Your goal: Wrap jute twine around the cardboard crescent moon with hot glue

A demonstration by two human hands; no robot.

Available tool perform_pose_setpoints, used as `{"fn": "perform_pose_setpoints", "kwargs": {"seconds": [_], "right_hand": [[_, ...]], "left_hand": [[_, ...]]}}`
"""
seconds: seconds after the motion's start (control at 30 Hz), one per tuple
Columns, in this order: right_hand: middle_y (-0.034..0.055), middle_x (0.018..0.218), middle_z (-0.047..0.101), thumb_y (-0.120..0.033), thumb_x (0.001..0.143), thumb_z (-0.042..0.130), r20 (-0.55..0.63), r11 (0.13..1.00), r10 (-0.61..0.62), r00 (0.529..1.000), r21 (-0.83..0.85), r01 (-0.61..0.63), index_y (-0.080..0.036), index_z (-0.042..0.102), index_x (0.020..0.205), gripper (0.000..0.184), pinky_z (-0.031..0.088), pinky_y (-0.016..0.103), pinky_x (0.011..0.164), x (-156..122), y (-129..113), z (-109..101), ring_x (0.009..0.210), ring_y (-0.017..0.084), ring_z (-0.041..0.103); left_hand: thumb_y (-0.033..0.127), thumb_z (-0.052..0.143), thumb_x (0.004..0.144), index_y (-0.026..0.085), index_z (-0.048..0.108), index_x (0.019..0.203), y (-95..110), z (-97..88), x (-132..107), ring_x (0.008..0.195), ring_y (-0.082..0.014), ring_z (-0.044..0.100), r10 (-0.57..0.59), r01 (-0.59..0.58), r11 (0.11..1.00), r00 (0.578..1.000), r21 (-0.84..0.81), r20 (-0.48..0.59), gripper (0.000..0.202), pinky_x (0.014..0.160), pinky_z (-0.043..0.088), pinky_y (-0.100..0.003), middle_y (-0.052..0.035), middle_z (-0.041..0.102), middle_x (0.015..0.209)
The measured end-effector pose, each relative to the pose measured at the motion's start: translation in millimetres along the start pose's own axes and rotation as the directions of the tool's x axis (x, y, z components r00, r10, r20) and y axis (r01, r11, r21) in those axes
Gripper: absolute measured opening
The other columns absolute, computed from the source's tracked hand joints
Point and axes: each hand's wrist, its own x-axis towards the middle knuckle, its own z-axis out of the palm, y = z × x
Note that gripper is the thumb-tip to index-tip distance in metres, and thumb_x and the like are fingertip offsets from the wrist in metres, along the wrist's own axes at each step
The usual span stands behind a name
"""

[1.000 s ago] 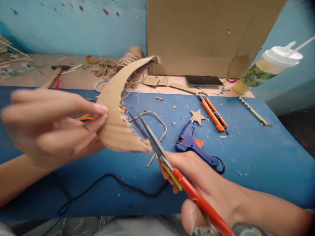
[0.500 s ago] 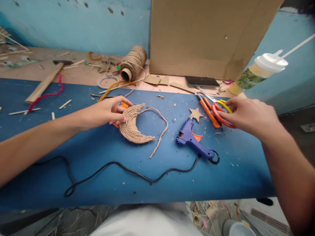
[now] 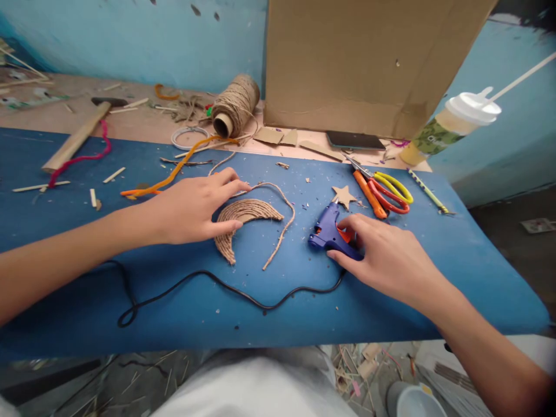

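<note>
A cardboard crescent covered in rows of jute twine (image 3: 254, 209) lies on the blue tabletop, its points toward the lower left and right. My left hand (image 3: 200, 205) is over its left part, fingers spread, the thumb lying on it and the index fingertip by the twine. From there a loose twine tail (image 3: 289, 223) curves to the right. My right hand (image 3: 382, 255) wraps round the handle of a blue hot glue gun (image 3: 325, 226) lying on the table. A small cardboard star (image 3: 344, 197) sits at the gun's nozzle.
Scissors (image 3: 393, 194) and an orange utility knife (image 3: 369, 194) lie beyond my right hand. The gun's black cord (image 3: 226, 296) crosses the front. Behind are a twine spool (image 3: 238, 104), a phone (image 3: 355, 141) and a drink cup (image 3: 452, 127); a hammer (image 3: 78, 139) lies left.
My right hand has let go of the scissors and moved left onto the glue gun. The crescent has turned clockwise, and my left hand has loosened its grip on it.
</note>
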Motion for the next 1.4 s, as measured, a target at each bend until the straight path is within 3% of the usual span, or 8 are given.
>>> {"fn": "perform_pose_setpoints", "kwargs": {"seconds": [0.23,0.53,0.73,0.87,1.07,1.27,1.33,1.4], "right_hand": [[0.0049,0.096,0.084,-0.034,0.088,0.084,-0.345,0.882,0.097,0.934,0.465,0.081,-0.025,0.077,0.117,0.031,0.063,0.044,0.08,-12.7,5.3,-4.9,0.077,0.026,0.077],[0.0107,0.097,0.086,-0.021,0.092,0.073,-0.235,0.192,0.353,0.906,0.965,0.176,-0.018,0.081,0.1,0.012,0.056,0.039,0.062,-7.9,1.5,-1.8,0.052,0.019,0.072],[0.0043,0.092,0.083,-0.022,0.099,0.086,-0.283,0.306,0.29,0.914,0.933,0.191,-0.02,0.081,0.092,0.008,0.048,0.034,0.051,-6.9,-2.9,-10.3,0.05,0.015,0.068],[0.0032,0.085,0.081,-0.027,0.107,0.083,-0.337,0.403,0.159,0.928,0.88,0.251,-0.02,0.085,0.099,0.011,0.051,0.032,0.053,5.6,-0.8,-30.4,0.06,0.015,0.07],[0.0022,0.094,0.083,-0.009,0.088,0.087,-0.424,0.205,0.209,0.881,0.9,0.384,-0.019,0.088,0.092,0.01,0.057,0.03,0.05,36.0,-9.8,-52.7,0.063,0.015,0.074],[0.0007,0.066,0.078,-0.024,0.086,0.092,-0.288,0.186,0.292,0.912,0.952,0.242,-0.019,0.086,0.081,0.01,0.063,0.036,0.052,32.1,-17.8,-35.3,0.045,0.021,0.072],[-0.0005,0.051,0.068,-0.026,0.088,0.086,-0.275,0.151,0.275,0.921,0.959,0.242,-0.019,0.082,0.076,0.015,0.058,0.035,0.052,31.8,-16.3,-28.2,0.04,0.019,0.066],[-0.0019,0.045,0.061,-0.025,0.088,0.081,-0.273,0.093,0.243,0.931,0.962,0.257,-0.02,0.078,0.072,0.017,0.055,0.034,0.053,33.4,-14.3,-21.8,0.039,0.017,0.06]], "left_hand": [[0.088,0.052,0.101,0.017,0.053,0.166,13.7,12.6,-25.5,0.117,-0.0474,0.083,-0.117,0.112,0.988,0.992,0.105,0.044,0.096,0.091,0.062,-0.051,-0.0209,0.084,0.134],[0.077,0.069,0.102,0.016,0.046,0.176,38.4,24.5,-13.6,0.13,-0.0408,0.077,0.187,-0.185,0.981,0.982,0.058,-0.036,0.099,0.109,0.06,-0.049,-0.0215,0.069,0.157],[0.047,0.058,0.111,0.008,0.059,0.165,38.5,29.6,10.5,0.134,-0.0401,0.074,0.344,-0.32,0.934,0.925,0.159,-0.161,0.067,0.107,0.056,-0.05,-0.0247,0.07,0.156],[0.026,0.054,0.108,0.016,0.07,0.151,47.4,32.5,4.5,0.133,-0.0358,0.074,0.513,-0.432,0.851,0.803,0.298,-0.304,0.048,0.099,0.054,-0.05,-0.0178,0.078,0.149],[0.034,0.054,0.114,0.012,0.076,0.14,82.8,44.8,-14.3,0.118,-0.0305,0.075,0.622,-0.612,0.779,0.727,0.135,-0.292,0.041,0.097,0.055,-0.047,-0.0152,0.083,0.138],[0.025,0.048,0.119,0.02,0.084,0.126,118.8,43.0,-24.4,0.12,-0.0178,0.071,0.785,-0.826,0.564,0.536,-0.003,-0.311,0.037,0.092,0.058,-0.039,-0.0021,0.084,0.137],[0.017,0.047,0.118,0.019,0.082,0.112,109.4,34.2,-4.9,0.114,-0.022,0.072,0.718,-0.73,0.671,0.595,0.132,-0.36,0.035,0.089,0.055,-0.041,-0.0052,0.085,0.123],[0.014,0.047,0.115,0.013,0.077,0.125,88.3,22.2,26.3,0.119,-0.0285,0.072,0.558,-0.518,0.829,0.753,0.21,-0.348,0.031,0.096,0.054,-0.043,-0.0139,0.081,0.131]]}}
